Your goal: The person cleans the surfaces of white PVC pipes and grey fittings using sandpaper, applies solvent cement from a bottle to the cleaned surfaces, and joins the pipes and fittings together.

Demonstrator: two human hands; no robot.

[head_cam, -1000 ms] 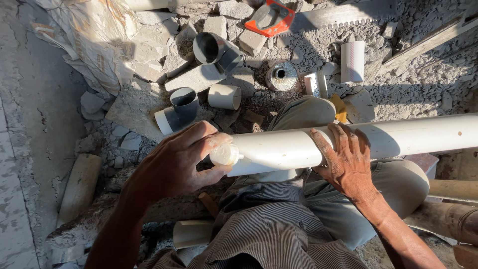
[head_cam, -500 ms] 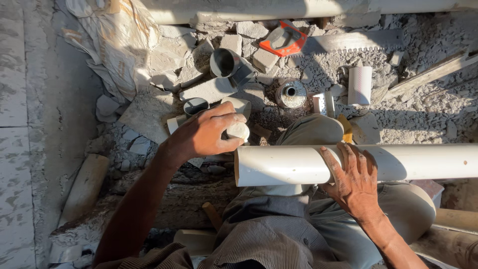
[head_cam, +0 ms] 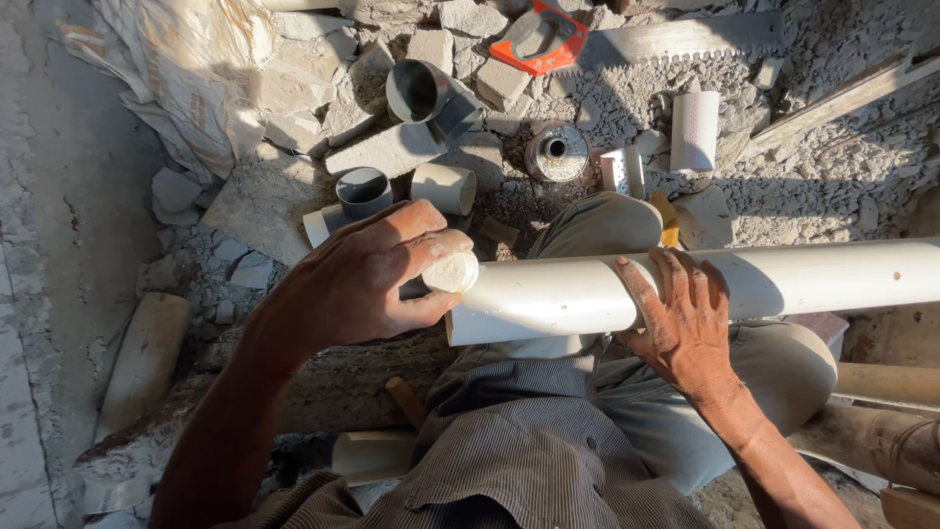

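A long white plastic pipe (head_cam: 783, 279) lies across my lap, its cut end pointing left. My right hand (head_cam: 685, 323) rests palm down on top of the pipe and steadies it. My left hand (head_cam: 367, 279) is closed around a small round white lid-like object (head_cam: 451, 273), held right at the pipe's open end and touching its upper rim. What lies under the lid in my palm is hidden by my fingers.
Rubble and broken blocks cover the ground ahead. Among them lie grey pipe fittings (head_cam: 419, 90), a short white pipe piece (head_cam: 443, 187), a round metal can (head_cam: 556, 152), a white roll (head_cam: 694, 130) and a handsaw with an orange handle (head_cam: 544, 37). A sack (head_cam: 186, 78) lies at left.
My left hand lifted away from the pipe end toward the fittings, then came back to the end with the small white lid in it. My right hand stayed on the pipe.
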